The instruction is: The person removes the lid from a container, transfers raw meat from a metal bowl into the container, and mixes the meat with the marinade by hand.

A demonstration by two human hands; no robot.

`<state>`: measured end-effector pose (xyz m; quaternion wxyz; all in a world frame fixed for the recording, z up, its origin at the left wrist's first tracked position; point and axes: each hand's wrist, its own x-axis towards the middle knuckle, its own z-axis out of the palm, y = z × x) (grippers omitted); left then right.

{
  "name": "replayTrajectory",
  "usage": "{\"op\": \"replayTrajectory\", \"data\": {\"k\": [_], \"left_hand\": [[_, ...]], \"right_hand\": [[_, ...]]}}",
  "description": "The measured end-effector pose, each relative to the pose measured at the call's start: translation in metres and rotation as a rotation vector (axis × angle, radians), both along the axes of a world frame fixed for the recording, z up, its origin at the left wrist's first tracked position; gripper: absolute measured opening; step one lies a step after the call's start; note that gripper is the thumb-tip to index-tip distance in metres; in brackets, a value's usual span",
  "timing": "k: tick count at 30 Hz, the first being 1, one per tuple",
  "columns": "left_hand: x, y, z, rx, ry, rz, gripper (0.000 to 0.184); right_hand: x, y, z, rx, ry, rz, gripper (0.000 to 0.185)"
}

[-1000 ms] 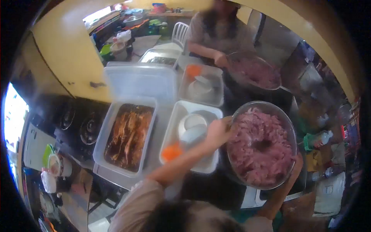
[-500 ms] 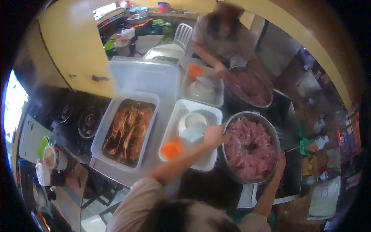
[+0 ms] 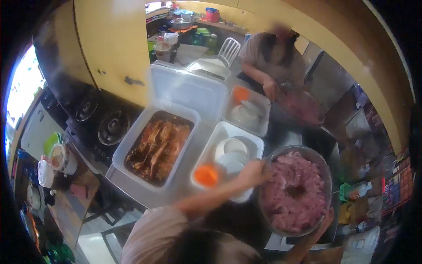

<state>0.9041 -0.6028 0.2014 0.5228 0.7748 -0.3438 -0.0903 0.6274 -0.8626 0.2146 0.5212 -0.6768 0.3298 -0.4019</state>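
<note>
A large round metal bowl [image 3: 329,182] full of pink raw meat pieces [image 3: 290,169] is between my hands. The meat is piled around a hollow in the middle. My left hand [image 3: 256,173] is closed on the bowl's left rim. Low on its right side, my right hand [image 3: 326,218] is closed on the edge, with the fingers partly hidden. Left of the bowl is a white tray [image 3: 198,165] holding white bowls [image 3: 233,156] and an orange cup [image 3: 205,176]. Farther left, a clear plastic container [image 3: 118,155] holds brown marinated meat [image 3: 160,145].
A translucent lid [image 3: 189,86] stands behind the container. Burners [image 3: 113,127] are at left. Beyond the counter appear a person [image 3: 274,57] with a similar bowl [image 3: 303,105] and a similar tray [image 3: 259,127], possibly a mirror reflection. Green and white items lie at right.
The view has shifted, so the surroundings sit farther right and lower. The bowl has moved toward me relative to the white tray, with both hands still on it.
</note>
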Motion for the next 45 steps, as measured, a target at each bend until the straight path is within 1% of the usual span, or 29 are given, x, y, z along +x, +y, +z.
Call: {"op": "replayTrajectory", "data": {"k": [2, 3, 5, 8, 11, 14, 15, 16, 18, 19, 21, 22, 23, 25, 26, 27, 29, 31, 32, 34, 35, 37, 38, 40, 41, 42, 43, 45], "left_hand": [[-0.012, 0.022, 0.04, -0.045, 0.006, -0.028, 0.036], [-0.016, 0.032, 0.05, -0.049, 0.005, -0.046, 0.036], [-0.024, 0.054, 0.064, -0.052, 0.003, -0.093, 0.036], [-0.036, 0.093, 0.075, 0.079, 0.029, -0.091, 0.033], [-0.045, 0.14, 0.069, 0.171, 0.091, -0.135, 0.035], [-0.047, 0.188, 0.052, 0.156, 0.086, -0.176, 0.031], [-0.048, 0.207, 0.049, 0.043, 0.025, -0.156, 0.029], [-0.046, 0.224, 0.049, 0.078, 0.034, -0.155, 0.029], [-0.042, 0.253, 0.05, 0.139, 0.051, -0.149, 0.028], [-0.038, 0.263, 0.037, 0.055, 0.085, -0.155, 0.027], [-0.026, 0.283, 0.027, 0.143, 0.07, -0.141, 0.03], [-0.019, 0.292, 0.028, 0.185, 0.061, -0.138, 0.032], [-0.013, 0.299, 0.034, 0.21, 0.106, -0.166, 0.031], [0.005, 0.302, 0.023, 0.235, 0.12, -0.223, 0.032], [0.014, 0.301, 0.014, 0.248, 0.126, -0.248, 0.032], [0.022, 0.298, 0.008, 0.293, 0.039, -0.26, 0.032], [0.034, 0.291, -0.003, 0.37, -0.144, -0.279, 0.032], [0.041, 0.288, -0.01, 0.303, -0.057, -0.353, 0.034], [0.044, 0.285, -0.011, 0.271, -0.014, -0.388, 0.035], [0.039, 0.282, 0.014, 0.195, -0.301, -0.356, 0.04], [0.036, 0.281, 0.028, 0.152, -0.442, -0.334, 0.043], [0.018, 0.268, 0.041, 0.123, -0.501, -0.589, 0.054], [0.007, 0.259, 0.043, 0.107, -0.527, -0.71, 0.06], [-0.001, 0.231, -0.012, 0.192, -0.654, -0.844, 0.074], [-0.008, 0.226, -0.014, 0.298, -0.695, -0.837, 0.078], [-0.013, 0.223, -0.015, 0.402, -0.736, -0.825, 0.081], [-0.017, 0.219, -0.017, 0.507, -0.776, -0.809, 0.085], [-0.022, 0.212, -0.026, 0.521, -0.833, -0.756, 0.088]], "right_hand": [[-0.024, 0.023, 0.02, -0.008, 0.002, -0.045, 0.018], [-0.034, 0.036, 0.027, -0.005, 0.01, -0.058, 0.018], [-0.053, 0.065, 0.038, 0.007, 0.025, -0.091, 0.018], [-0.073, 0.118, 0.048, 0.059, 0.047, -0.134, 0.017], [-0.091, 0.174, 0.044, 0.125, 0.09, -0.154, 0.017], [-0.095, 0.234, 0.037, 0.21, 0.125, -0.174, 0.017], [-0.097, 0.252, 0.033, 0.222, 0.139, -0.18, 0.016], [-0.095, 0.269, 0.029, 0.22, 0.154, -0.191, 0.016], [-0.099, 0.298, 0.01, 0.089, 0.227, -0.209, 0.015], [-0.099, 0.31, -0.006, 0.024, 0.268, -0.218, 0.014], [-0.1, 0.333, -0.038, -0.104, 0.349, -0.237, 0.012], [-0.096, 0.35, -0.039, -0.069, 0.329, -0.265, 0.012], [-0.092, 0.366, -0.041, -0.035, 0.307, -0.292, 0.011], [-0.056, 0.413, -0.031, 0.221, 0.124, -0.376, 0.009], [-0.055, 0.426, -0.045, 0.128, 0.104, -0.424, 0.009], [-0.051, 0.434, -0.071, 0.034, 0.085, -0.47, 0.009], [-0.043, 0.455, -0.085, 0.033, 0.02, -0.591, 0.008], [-0.026, 0.467, -0.081, 0.214, -0.084, -0.736, 0.008], [-0.019, 0.469, -0.077, 0.138, -0.07, -0.753, 0.004], [-0.012, 0.475, -0.068, -0.005, -0.028, -0.78, 0.007], [-0.013, 0.476, -0.07, 0.045, -0.065, -0.776, 0.008], [-0.017, 0.475, -0.078, 0.141, -0.139, -0.758, 0.009], [-0.019, 0.474, -0.082, 0.125, -0.116, -0.783, 0.01], [-0.019, 0.471, -0.089, 0.096, -0.075, -0.819, 0.011], [-0.02, 0.47, -0.09, 0.15, -0.109, -0.806, 0.006], [-0.023, 0.47, -0.091, 0.2, -0.145, -0.789, 0.006], [-0.023, 0.47, -0.089, 0.251, -0.182, -0.771, 0.011], [-0.018, 0.472, -0.08, 0.238, -0.154, -0.798, 0.012]]}}
